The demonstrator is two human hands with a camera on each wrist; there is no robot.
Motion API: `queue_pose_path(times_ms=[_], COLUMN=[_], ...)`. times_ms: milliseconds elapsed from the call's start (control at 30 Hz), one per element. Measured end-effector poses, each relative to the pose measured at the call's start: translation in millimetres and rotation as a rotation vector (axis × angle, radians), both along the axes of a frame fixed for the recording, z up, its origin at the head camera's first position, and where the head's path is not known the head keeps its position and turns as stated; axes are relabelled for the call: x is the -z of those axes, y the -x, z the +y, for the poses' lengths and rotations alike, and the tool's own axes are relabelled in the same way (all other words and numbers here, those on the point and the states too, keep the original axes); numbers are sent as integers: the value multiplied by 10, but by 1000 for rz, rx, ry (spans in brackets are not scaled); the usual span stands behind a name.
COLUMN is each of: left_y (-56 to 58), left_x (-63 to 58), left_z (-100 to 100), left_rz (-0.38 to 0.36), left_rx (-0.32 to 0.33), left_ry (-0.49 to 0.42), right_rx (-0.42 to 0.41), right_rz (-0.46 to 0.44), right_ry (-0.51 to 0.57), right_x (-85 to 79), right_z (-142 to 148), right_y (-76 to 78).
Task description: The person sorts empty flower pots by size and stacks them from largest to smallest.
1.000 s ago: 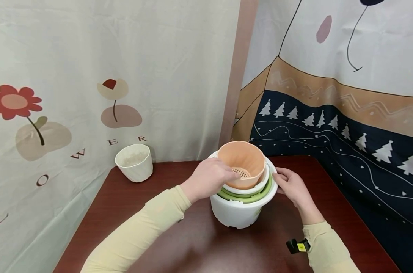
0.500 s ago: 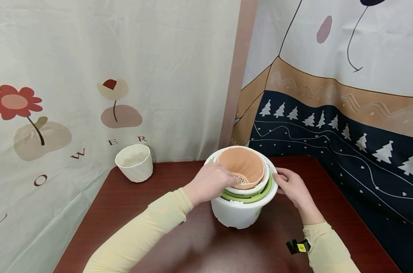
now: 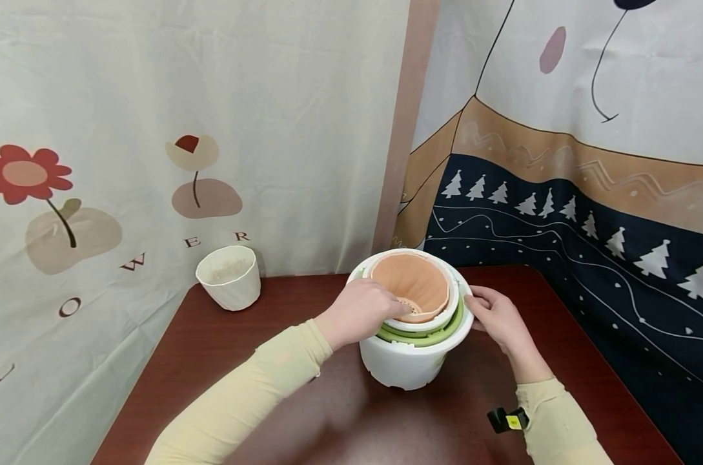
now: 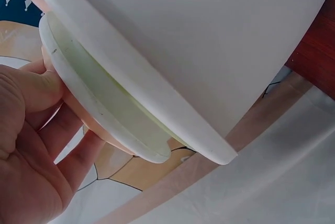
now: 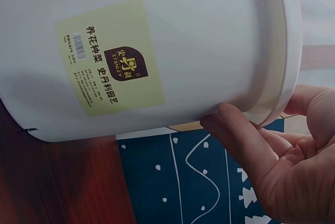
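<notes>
A large white flowerpot [image 3: 400,365] stands upright on the table, holding a nested green pot [image 3: 423,339], a smaller white pot [image 3: 438,322] and, innermost, an orange flowerpot [image 3: 412,278] with holes in its bottom. My left hand [image 3: 363,309] pinches the orange pot's near-left rim, its fingertips partly inside. In the left wrist view, the same hand [image 4: 39,135] is beside the stacked rims. On the other side, my right hand [image 3: 496,318] grips the big pot's rim. The right wrist view has a printed label [image 5: 111,59] on that pot, with the thumb [image 5: 235,130] under the rim.
A separate cream pot [image 3: 229,284] stands at the table's back left corner. The dark red table [image 3: 305,413] ends against a pale curtain [image 3: 305,129] behind and a patterned navy cloth [image 3: 560,258] at the right.
The orange pot has sunk lower into the smaller white pot, with my left hand moving slightly down and right along with it. My right hand stays on the big pot's rim.
</notes>
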State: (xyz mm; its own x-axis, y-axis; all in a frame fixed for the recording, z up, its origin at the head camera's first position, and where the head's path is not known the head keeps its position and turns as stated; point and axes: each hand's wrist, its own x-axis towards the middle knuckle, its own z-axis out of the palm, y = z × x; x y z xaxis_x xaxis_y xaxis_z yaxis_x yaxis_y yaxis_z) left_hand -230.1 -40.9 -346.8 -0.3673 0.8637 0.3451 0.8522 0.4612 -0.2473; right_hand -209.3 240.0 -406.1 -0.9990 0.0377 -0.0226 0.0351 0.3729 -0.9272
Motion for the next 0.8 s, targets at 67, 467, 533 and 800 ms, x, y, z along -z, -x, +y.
queue_pose_path(times_ms=[67, 467, 533, 800], left_y=[2, -4, -7, 6], left_x=[4, 5, 1, -21], left_z=[2, -70, -95, -239], left_rz=[-7, -23, -17, -86], left_rx=[-3, 21, 30, 70], left_ry=[-6, -93, -130, -306], right_rx=[1, 0, 1, 2], right_rz=[0, 4, 4, 3], right_ry=[-3, -4, -6, -10], right_x=[8, 17, 12, 11], right_z=[4, 9, 5, 0], right_y=[7, 12, 8, 9])
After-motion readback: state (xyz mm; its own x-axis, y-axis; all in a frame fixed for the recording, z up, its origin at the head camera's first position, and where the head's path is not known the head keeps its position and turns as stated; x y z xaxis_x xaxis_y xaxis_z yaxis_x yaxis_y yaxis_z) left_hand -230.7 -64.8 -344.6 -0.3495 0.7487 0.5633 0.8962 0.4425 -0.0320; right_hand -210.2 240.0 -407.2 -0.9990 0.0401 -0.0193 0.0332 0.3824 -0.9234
